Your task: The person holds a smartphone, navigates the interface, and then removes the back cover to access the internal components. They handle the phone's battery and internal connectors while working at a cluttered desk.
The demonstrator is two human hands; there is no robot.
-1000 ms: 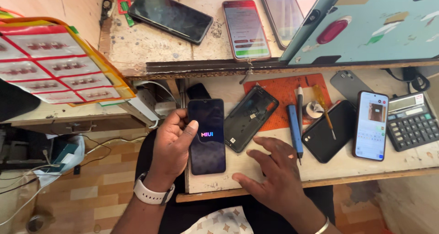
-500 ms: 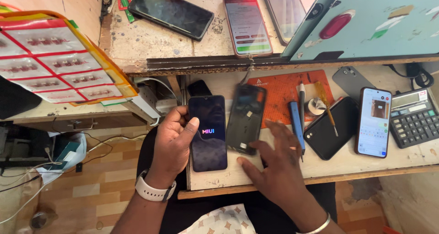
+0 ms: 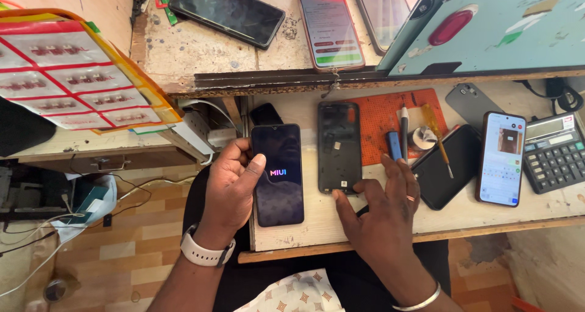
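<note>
Phone [image 3: 278, 175] gripped in left hand [image 3: 234, 187]; right hand [image 3: 381, 211] spread, fingertip touching back cover [image 3: 339, 147] alongside.

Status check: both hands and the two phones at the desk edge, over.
Left hand gripping lit phone, thumb on screen. Right hand flat on desk, fingers touching dark phone back cover. Blue-handled tool beside right hand.

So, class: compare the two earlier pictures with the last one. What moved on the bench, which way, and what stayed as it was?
The black phone back cover was turned from a slant to straight and upright, now lying parallel to the lit phone. The right hand drew back toward the bench edge, its fingertip at the cover's lower end. The left hand holds the lit phone as before; the calculator and blue screwdriver lie unmoved.
</note>
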